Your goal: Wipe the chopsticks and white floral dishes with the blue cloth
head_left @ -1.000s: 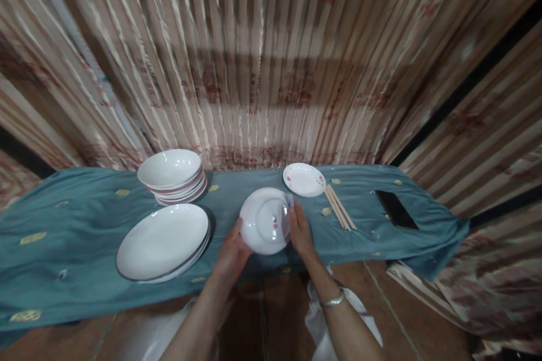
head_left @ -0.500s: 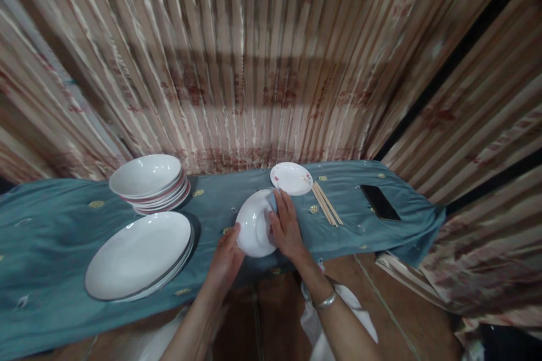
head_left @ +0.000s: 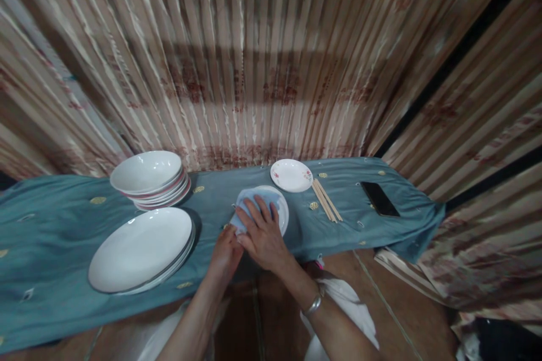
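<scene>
A small white plate [head_left: 284,219] is held over the front part of the cloth-covered table, partly hidden by a light blue cloth [head_left: 242,201]. My left hand [head_left: 226,252] grips the plate's near left edge, fingers closed on the rim. Across the plate, my right hand [head_left: 263,237] presses the blue cloth flat against the surface, its fingers somewhat spread over the fabric. Just beyond lies another small plate [head_left: 291,175] with a red floral pattern, apart from both hands. Several wooden chopsticks [head_left: 326,201] rest to the right of it.
At the left stand a stack of white bowls [head_left: 148,176] with red-banded sides and, in front, a stack of large oval plates [head_left: 141,251]. A black phone [head_left: 380,199] lies on the right of the teal tablecloth [head_left: 55,248]. Patterned curtains [head_left: 254,67] hang behind.
My right hand, with the blue cloth, has swept from the plate's right side leftward across it, so the cloth now covers much of the plate. My left hand keeps its hold.
</scene>
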{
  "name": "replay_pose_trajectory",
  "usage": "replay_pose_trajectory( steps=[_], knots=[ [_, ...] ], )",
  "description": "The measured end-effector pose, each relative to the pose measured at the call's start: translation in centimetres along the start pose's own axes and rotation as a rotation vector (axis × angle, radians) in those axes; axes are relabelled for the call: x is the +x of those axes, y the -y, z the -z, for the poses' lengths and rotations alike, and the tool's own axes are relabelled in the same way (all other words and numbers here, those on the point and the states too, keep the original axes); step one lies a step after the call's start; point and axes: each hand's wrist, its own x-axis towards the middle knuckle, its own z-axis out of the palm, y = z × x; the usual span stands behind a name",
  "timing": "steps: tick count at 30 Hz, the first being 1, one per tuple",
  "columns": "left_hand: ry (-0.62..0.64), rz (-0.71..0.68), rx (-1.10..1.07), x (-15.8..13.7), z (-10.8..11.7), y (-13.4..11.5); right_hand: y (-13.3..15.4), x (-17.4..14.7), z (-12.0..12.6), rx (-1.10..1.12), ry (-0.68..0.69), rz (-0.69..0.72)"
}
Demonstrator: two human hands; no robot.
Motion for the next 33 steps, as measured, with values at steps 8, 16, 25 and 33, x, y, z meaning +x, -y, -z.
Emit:
replay_pose_trajectory(
  steps=[8,16,25,33],
  knots=[
    [0.117,0.049,-0.118,-0.1,-1.0,-0.1,-4.7,0.6,-0.5,0.067,-0.143,-0.244],
    [-0.047,0.142,-0.135,0.1,-0.6,-0.3,-4.4,-3.7,-2.9,0.098,-0.028,-0.28],
    [-0.17,0.16,-0.137,0.7,0.3,0.1,-0.2,-5.4,-2.5,0.089,0.045,-0.075],
    [-0.053,0.133,-0.16,0.4,0.1,-0.1,-1.1,-1.8,-1.7,0.058,0.114,-0.06]
  ],
)
